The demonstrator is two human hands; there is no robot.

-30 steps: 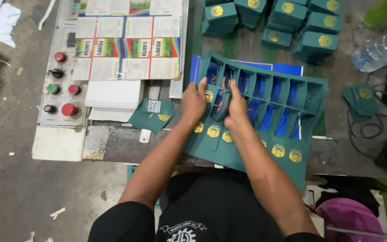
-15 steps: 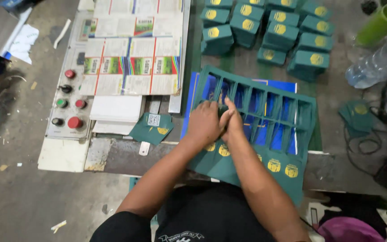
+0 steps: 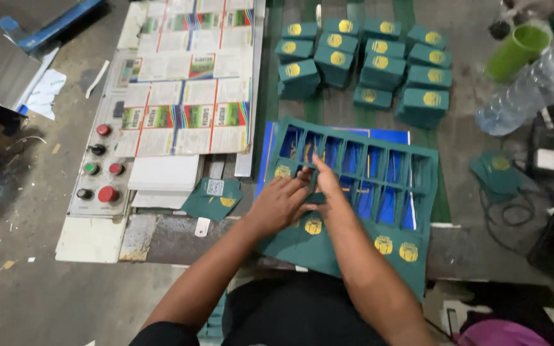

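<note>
A large dark green die-cut card sheet [image 3: 418, 163] with rows of empty windows and gold emblems lies on the bench over a blue sheet [image 3: 392, 136]. My left hand [image 3: 277, 206] and my right hand [image 3: 326, 187] meet over its near-left part. Their fingertips pinch a small green card piece [image 3: 315, 199] that sits in the sheet. My right index finger points up along the window row. Several stacks of cut green cards with gold emblems [image 3: 367, 61] stand at the back of the bench.
Printed sheets [image 3: 187, 102] lie to the left, beside a control panel with red, green and black buttons [image 3: 100, 168]. A loose green card [image 3: 213, 198] rests near the bench edge. A green cup [image 3: 519, 50], a clear plastic bottle [image 3: 524, 96], more green cards [image 3: 498, 170] and cables sit at right.
My hands have drawn together from spread on the sheet to a pinch at its near-left part. The view has tilted, so more of the card stacks shows.
</note>
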